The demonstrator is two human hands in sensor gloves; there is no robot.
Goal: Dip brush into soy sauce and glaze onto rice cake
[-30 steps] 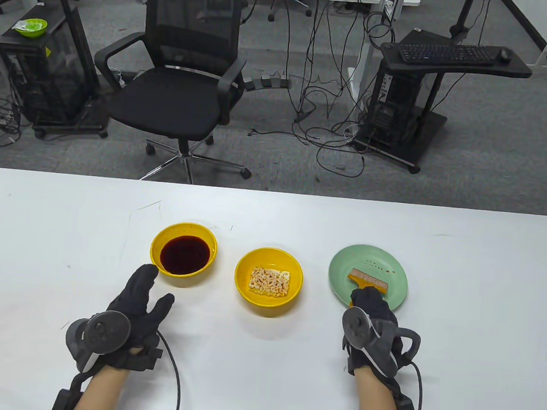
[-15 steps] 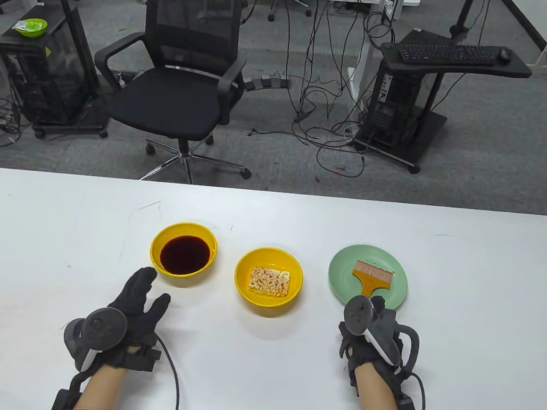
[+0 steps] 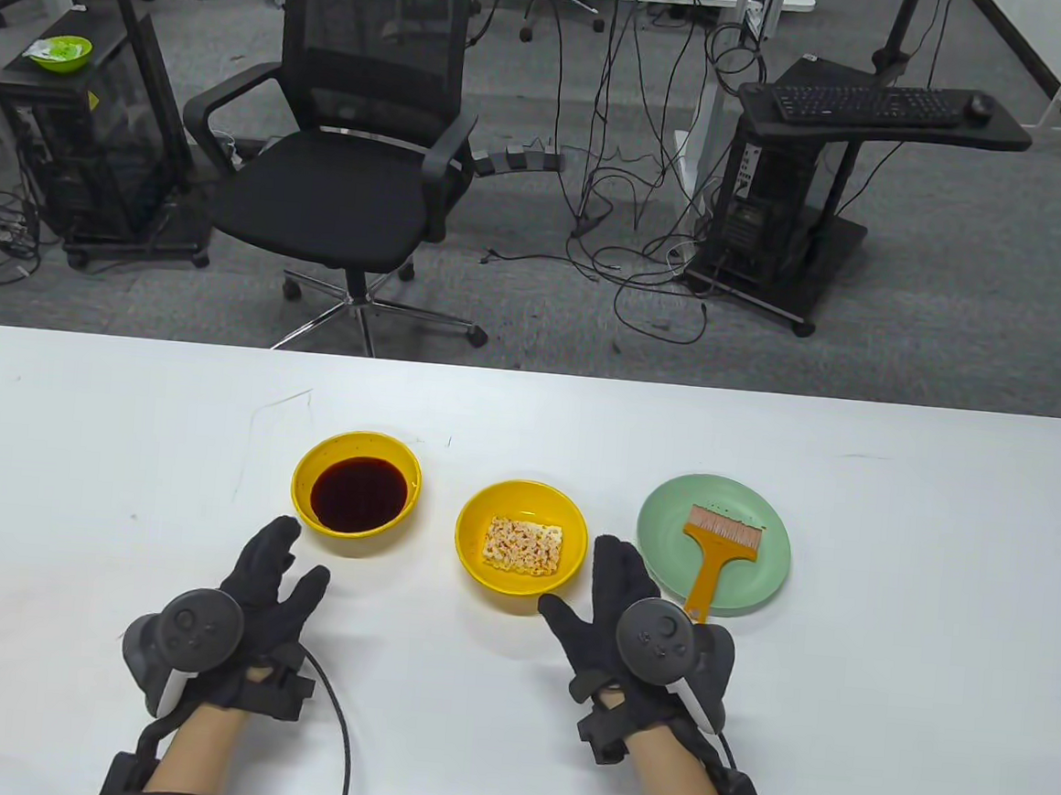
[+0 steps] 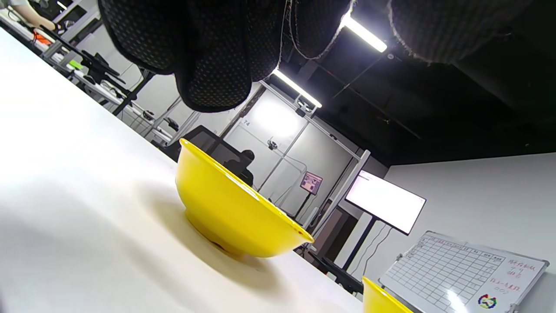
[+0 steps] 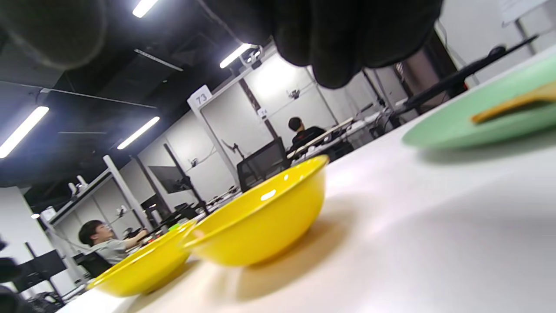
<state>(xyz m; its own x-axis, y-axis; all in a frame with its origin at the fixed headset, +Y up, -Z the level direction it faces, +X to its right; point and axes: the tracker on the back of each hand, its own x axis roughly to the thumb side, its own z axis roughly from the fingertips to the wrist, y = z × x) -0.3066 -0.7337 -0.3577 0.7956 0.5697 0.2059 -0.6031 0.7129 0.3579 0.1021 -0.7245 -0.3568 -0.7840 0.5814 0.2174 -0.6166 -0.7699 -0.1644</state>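
A yellow bowl of dark soy sauce (image 3: 356,493) stands left of centre; it also shows in the left wrist view (image 4: 234,213). A second yellow bowl (image 3: 521,544) holds the rice cake (image 3: 523,545); it also shows in the right wrist view (image 5: 265,221). The orange-handled brush (image 3: 716,550) lies on a green plate (image 3: 755,576), handle towards me. My left hand (image 3: 273,579) rests open on the table just below the soy bowl. My right hand (image 3: 601,605) lies open and empty on the table between the rice cake bowl and the plate.
The white table (image 3: 888,628) stretches to both sides. Beyond its far edge stand an office chair (image 3: 346,172) and a keyboard stand (image 3: 865,112) on the floor.
My right hand let go of the brush handle, leaving the brush on the green plate, and moved left to lie open beside the rice cake bowl. My left hand barely moved.
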